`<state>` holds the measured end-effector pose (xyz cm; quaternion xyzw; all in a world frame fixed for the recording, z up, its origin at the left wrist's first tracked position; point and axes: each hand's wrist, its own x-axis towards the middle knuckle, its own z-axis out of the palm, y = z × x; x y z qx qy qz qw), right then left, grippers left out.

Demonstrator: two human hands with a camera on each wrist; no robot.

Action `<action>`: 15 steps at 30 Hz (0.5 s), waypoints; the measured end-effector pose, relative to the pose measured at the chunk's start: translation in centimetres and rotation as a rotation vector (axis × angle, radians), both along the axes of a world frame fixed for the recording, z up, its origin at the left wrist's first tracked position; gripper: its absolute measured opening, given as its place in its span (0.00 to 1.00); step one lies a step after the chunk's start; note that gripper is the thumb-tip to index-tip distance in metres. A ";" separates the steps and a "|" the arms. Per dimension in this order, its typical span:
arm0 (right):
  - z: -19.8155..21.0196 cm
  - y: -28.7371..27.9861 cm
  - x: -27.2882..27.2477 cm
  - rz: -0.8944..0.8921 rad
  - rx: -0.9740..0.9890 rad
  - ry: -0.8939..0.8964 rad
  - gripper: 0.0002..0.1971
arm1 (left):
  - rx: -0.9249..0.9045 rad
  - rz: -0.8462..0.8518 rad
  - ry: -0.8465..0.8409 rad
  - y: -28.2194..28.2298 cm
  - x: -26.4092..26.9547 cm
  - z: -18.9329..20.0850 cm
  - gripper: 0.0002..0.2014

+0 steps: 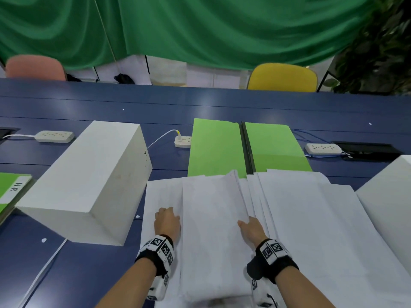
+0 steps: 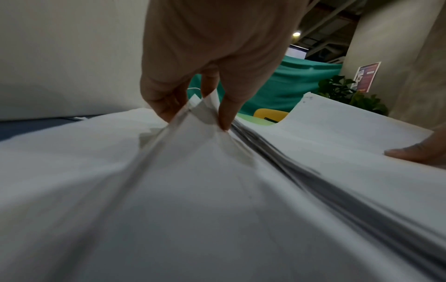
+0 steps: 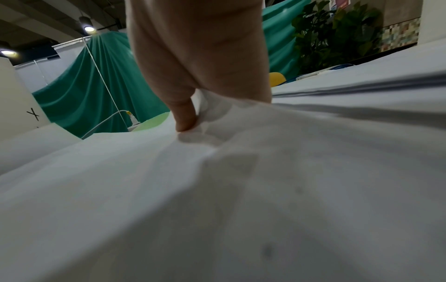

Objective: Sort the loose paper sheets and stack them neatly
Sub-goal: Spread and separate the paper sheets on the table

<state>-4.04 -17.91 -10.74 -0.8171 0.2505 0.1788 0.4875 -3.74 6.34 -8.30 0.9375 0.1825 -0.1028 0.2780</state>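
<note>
Loose white paper sheets lie fanned out on the blue table in front of me. A thicker paper stack sits in the middle, between my two hands. My left hand pinches the stack's left edge, which the left wrist view shows bunched between thumb and fingers. At the right edge my right hand grips the stack. In the right wrist view its thumb presses on top and the other fingers are hidden under the sheets. One sheet lies flat under the left hand.
Two green folders lie just beyond the papers. A large white box stands close on the left and another on the right. Power strips with cables lie further back. A labelled green folder is at far left.
</note>
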 end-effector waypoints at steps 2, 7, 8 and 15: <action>0.1 0.1 0.0 -0.003 -0.006 -0.001 0.18 | -0.048 0.006 -0.036 0.1 -0.2 0.0 0.14; 0.1 0.1 0.0 -0.031 0.009 -0.004 0.18 | -0.303 0.055 -0.200 1.0 -0.8 0.2 0.19; 0.2 0.1 -0.1 -0.047 0.020 -0.006 0.18 | -0.353 0.068 -0.239 1.2 -0.8 0.1 0.22; -0.4 -0.2 -0.5 -0.108 0.040 -0.037 0.28 | -0.783 0.519 -0.239 1.6 -0.7 0.0 0.42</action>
